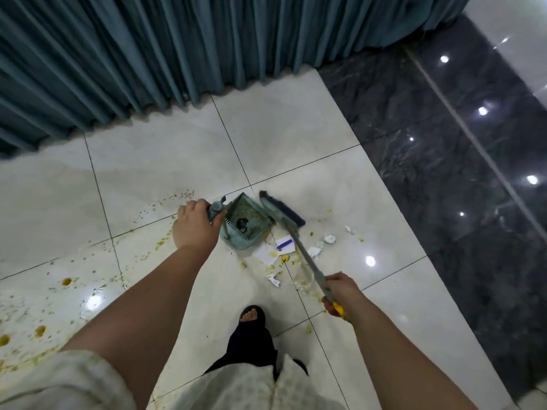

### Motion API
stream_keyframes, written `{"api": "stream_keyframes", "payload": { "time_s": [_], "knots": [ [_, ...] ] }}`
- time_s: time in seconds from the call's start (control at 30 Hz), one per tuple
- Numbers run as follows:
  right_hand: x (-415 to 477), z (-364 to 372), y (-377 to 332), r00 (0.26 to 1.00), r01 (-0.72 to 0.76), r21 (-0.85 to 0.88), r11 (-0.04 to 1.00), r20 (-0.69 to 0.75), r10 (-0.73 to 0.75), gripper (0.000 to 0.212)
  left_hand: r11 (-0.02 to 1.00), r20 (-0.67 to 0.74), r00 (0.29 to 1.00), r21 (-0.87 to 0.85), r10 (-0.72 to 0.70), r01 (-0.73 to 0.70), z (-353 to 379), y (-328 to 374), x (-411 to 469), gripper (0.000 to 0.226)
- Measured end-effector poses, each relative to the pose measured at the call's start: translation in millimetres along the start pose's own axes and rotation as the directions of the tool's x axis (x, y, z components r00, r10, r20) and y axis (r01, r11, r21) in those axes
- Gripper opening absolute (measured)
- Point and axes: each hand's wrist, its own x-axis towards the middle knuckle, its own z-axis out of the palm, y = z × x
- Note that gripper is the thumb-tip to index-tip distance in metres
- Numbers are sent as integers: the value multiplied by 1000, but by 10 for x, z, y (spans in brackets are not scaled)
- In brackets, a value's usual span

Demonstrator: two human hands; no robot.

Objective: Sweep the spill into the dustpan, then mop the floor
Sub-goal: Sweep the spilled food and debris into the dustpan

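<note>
Glossy cream floor tiles (165, 161) with thin dark joints fill most of the view. Nearest to the camera are the person's pale patterned clothes (245, 386) and one foot in a dark open-toed sandal (251, 316).

Further out, the right hand (340, 295) is closed around the grey metal broom handle (302, 250), just above its yellow end grip (339, 309). The handle runs up and left to the dark bristled broom head (281, 209), which sits just beside the dustpan's right wall. The left hand (194, 224) is closed on the grey-green handle (215, 211) of the grey-green plastic dustpan (245, 223), which has a comb of teeth along one inner edge and some dark dirt and crumbs inside.

Between the dustpan and the right hand lies the spill: white paper scraps (328, 239), a white card with a blue stripe (285, 244) whose writing is too small to read, and yellow food bits (285, 258). More yellow splashes and small crumbs (66, 282) spread over the tiles at the left.

On the right, the cream tiles end at a band of dark polished marble (444, 161) that reflects ceiling lamps; this side is open. At the far edge, a teal pleated curtain (148, 54) hangs down to the floor and closes off that side.
</note>
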Motion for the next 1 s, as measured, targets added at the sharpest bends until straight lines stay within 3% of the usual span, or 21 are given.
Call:
{"api": "stream_keyframes", "payload": {
  "time_s": [0.2,0.4,0.53,0.67,0.83,1.0],
  "knots": [
    [-403,-164,34,987,163,-80,983,21,-162,16,996,-52,995,-53,-80,77,-170,-222,-590,35],
    [-10,70,16,955,296,-220,930,91,-282,9,969,-160,960,-138,-228,207,-69,-463,-1538,38],
    [214,14,291,941,336,-401,852,181,-285,8,921,-202,907,-210,-369,328,82,-549,-2369,42],
    [196,-350,872,951,298,-562,771,245,-189,11,881,-237,851,-198,-468,430,324,-566,-3230,42],
    [-185,-995,1566,961,249,-639,727,256,-105,14,845,-214,819,-183,-532,502,557,-420,-4079,39],
    [-508,-1353,1674,947,313,-616,723,262,-186,16,815,-176,797,-155,-578,558,689,-364,-4583,37]
  ]
}}
